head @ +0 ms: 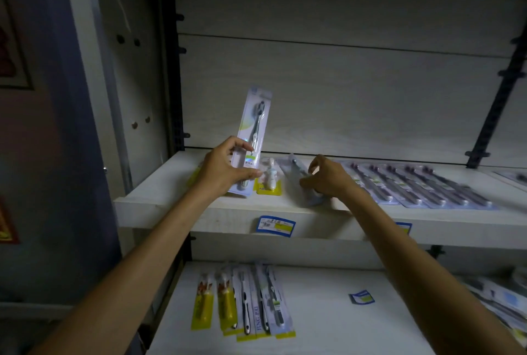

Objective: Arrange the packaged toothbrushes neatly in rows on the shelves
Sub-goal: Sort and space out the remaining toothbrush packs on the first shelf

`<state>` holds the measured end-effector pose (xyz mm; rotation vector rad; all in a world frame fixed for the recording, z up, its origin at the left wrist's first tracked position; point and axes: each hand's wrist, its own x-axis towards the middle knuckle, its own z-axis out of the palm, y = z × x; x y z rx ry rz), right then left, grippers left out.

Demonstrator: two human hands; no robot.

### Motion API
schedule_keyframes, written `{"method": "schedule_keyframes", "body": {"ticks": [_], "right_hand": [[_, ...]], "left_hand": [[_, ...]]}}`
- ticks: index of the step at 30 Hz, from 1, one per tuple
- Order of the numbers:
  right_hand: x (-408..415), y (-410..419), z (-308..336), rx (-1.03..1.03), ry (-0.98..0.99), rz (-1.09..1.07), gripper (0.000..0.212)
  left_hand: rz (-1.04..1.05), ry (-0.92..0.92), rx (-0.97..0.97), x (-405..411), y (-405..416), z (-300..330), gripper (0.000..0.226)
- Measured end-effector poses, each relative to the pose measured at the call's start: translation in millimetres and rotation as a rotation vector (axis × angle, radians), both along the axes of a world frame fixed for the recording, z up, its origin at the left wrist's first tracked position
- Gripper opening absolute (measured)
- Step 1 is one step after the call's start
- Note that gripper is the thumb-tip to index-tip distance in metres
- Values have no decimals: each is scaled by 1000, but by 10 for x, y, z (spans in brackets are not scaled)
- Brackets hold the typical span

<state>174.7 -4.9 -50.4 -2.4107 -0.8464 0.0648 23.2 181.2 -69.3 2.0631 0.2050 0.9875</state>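
Presently a packaged toothbrush (252,138) is pinched by left hand (225,167) fingers, long axis toward 12 o'clock. At 3 o'clock, right hand (328,177) fingers are curled over a flat pack (299,175) on the shelf (176,200); actual grip cannot be told

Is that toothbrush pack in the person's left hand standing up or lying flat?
Standing up, tilted slightly. The left hand grips the toothbrush pack near its lower end, brush head pointing up, above the upper shelf.

Above the upper shelf (159,197) the space is open up to the back panel (342,92). A row of packs (413,186) covers its right part (overlapping), the yellow-carded pack (269,180) sits centre-left. The lower shelf (328,326) lies bare mid-board, with packs (242,300) at left.
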Motion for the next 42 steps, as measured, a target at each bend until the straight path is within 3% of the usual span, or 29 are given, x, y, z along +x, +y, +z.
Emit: {"method": "schedule_keyframes", "body": {"ticks": [5, 12, 18, 30, 42], "right_hand": [[45, -244, 24, 364, 170, 73, 35], [119, -732, 114, 650, 121, 149, 35], [360, -1354, 120, 724, 168, 182, 37], [1069, -3083, -160, 756, 177, 251, 38], [1240, -3893, -247, 800, 130, 224, 38]], "left_hand": [[3, -37, 9, 60, -62, 8, 48], [-11, -70, 17, 198, -408, 84, 48], [-27, -49, 15, 422, -1002, 192, 48], [0, -10, 21, 1106, -2942, 98, 49], [-53, -10, 85, 1349, -3706, 77, 48]]}}
